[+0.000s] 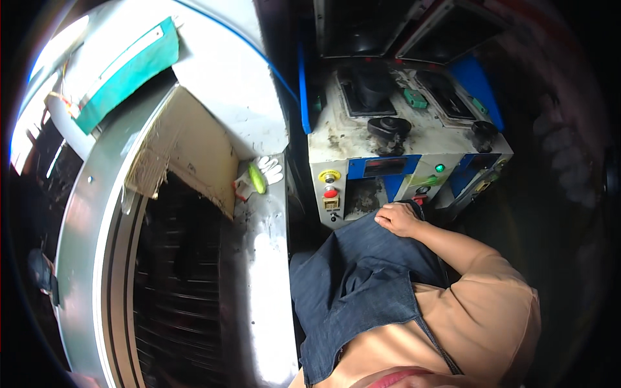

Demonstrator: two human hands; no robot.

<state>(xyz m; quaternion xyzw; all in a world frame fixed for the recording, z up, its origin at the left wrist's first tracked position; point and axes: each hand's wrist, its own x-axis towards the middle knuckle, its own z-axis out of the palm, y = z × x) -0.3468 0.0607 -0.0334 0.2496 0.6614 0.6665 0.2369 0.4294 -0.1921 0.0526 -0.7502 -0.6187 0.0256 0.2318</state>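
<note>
My right hand [398, 220] rests on the dark blue denim apron [356, 258] over my lap, near the front of a machine. Its fingers lie loosely over the cloth and hold nothing that I can see. The arm comes in from the right, in a tan short sleeve. A red knob or handle [418, 201] on the machine front shows just beyond the hand. My left hand is out of view. On the metal ledge to the left lie a white glove [270, 170] and a long green object like a cucumber [257, 178].
Ahead stands a stained white and blue machine [330, 155] with a red push button [330, 193], a lit green button [440, 168] and black round fittings [389, 126] on top. At the left, a cardboard piece [194, 142] leans above a dark slatted conveyor [178, 291] beside the metal ledge [268, 239].
</note>
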